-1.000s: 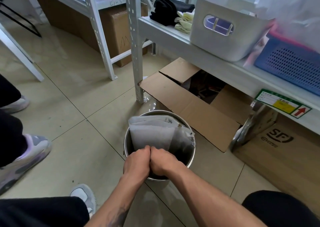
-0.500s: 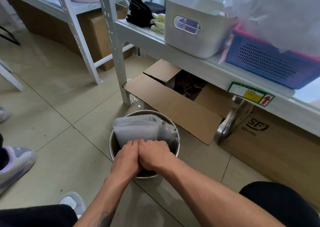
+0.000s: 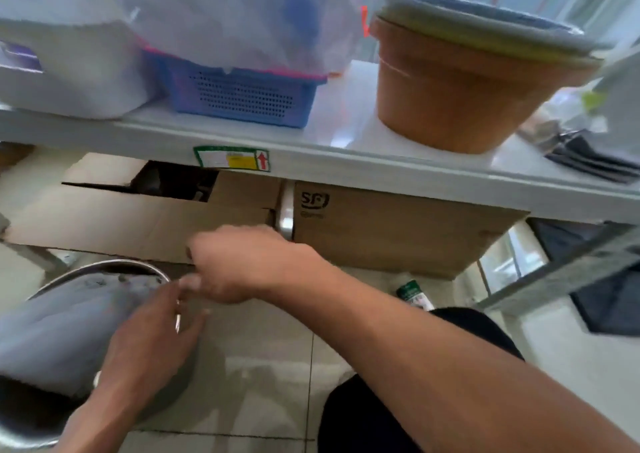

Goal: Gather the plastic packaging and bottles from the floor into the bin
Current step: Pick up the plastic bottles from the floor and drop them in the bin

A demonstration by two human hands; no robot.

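Plastic packaging (image 3: pixel 69 328), one grey-white bag, stuffed into the round metal bin (image 3: pixel 104 266), sticking up past the rim, directly beneath and left of the left hand (image 3: pixel 152 345). Nothing else made out inside the bin through the blur. One small bottle (image 3: pixel 414 295) with a green label lying on the tiled floor (image 3: pixel 263 366), right of the right forearm, well apart from both hands.

Beyond the hands, two cardboard boxes: an open one (image 3: pixel 114 217) with flaps spread, contents dark and unreadable, and a shut one (image 3: pixel 391 231) printed with a logo. On the shelf (image 3: pixel 346 162) above: one white tub (image 3: pixel 69 72), one blue perforated basket (image 3: pixel 239 96) under a translucent bag, one brown pot (image 3: pixel 460 85) covered by a lid.

Left hand over the bin's near edge, fingers loosely spread, gripping nothing. Right hand (image 3: pixel 242 262) reaching across leftward, just above the left, fingers curled; cannot tell whether anything is pinched, too blurred.
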